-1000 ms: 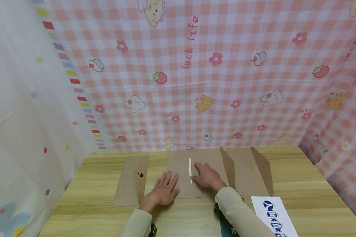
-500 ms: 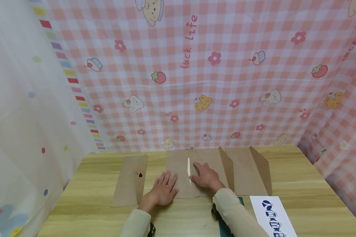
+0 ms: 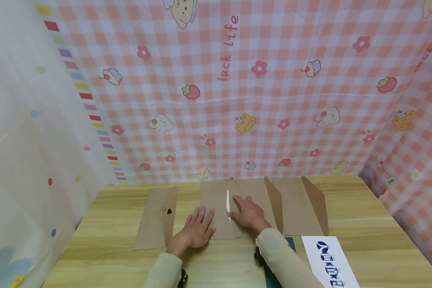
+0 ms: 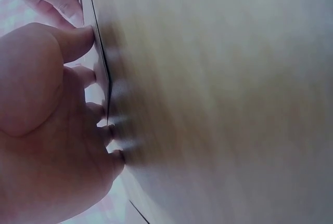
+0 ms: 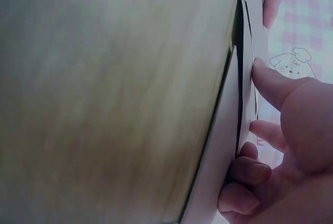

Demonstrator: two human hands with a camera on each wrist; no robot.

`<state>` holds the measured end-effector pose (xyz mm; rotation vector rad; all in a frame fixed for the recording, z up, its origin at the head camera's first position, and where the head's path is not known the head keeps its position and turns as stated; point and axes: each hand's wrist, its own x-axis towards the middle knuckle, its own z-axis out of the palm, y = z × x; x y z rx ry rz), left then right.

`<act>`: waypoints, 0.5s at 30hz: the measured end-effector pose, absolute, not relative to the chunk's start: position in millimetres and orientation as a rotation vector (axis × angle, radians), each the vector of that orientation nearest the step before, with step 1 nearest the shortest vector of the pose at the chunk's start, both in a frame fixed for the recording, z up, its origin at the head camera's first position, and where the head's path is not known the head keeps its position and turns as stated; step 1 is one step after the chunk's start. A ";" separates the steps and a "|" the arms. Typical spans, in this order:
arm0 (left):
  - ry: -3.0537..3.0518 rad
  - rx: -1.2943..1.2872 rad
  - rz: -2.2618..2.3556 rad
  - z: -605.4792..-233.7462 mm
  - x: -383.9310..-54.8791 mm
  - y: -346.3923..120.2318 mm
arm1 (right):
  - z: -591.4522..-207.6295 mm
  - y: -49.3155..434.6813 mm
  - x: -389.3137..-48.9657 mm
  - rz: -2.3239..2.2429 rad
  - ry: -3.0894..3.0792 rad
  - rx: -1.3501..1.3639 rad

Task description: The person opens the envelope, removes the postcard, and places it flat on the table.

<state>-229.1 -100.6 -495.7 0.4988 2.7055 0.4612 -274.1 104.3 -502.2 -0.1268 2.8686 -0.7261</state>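
A brown kraft paper envelope (image 3: 216, 196) lies flat at the middle of the wooden table, a narrow white sliver (image 3: 228, 200) showing along its upright opening or flap edge. My left hand (image 3: 197, 232) rests with spread, straight fingers on its lower left part. From the right, my right hand (image 3: 250, 214) touches the paper beside the sliver with thumb and index finger extended. In the right wrist view, the other fingers (image 5: 244, 172) of that hand are curled at the paper. The left wrist view shows the left fingertips (image 4: 115, 159) at the envelope's near edge.
Two more kraft envelopes with raised flaps, one nearer (image 3: 253, 192) and one farther right (image 3: 295, 208), overlap in a row. Another envelope (image 3: 153, 220) with a small dark print lies left. A white printed card (image 3: 324, 256) and a dark green item (image 3: 271, 276) lie near the right forearm.
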 end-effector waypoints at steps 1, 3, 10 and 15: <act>2.710 0.503 0.469 -494.7 -228.5 -100.5 | -502.1 104.0 -274.1 -0.725 2.868 -0.122; 2.717 0.506 0.476 -492.4 -226.9 -100.6 | -502.3 103.4 -274.2 -0.730 2.866 -0.110; 2.722 0.499 0.497 -492.5 -226.6 -101.9 | -505.0 102.6 -274.2 -0.757 2.862 -0.085; 2.724 0.510 0.525 -493.3 -227.8 -102.2 | -506.2 103.3 -275.7 -0.756 2.870 -0.076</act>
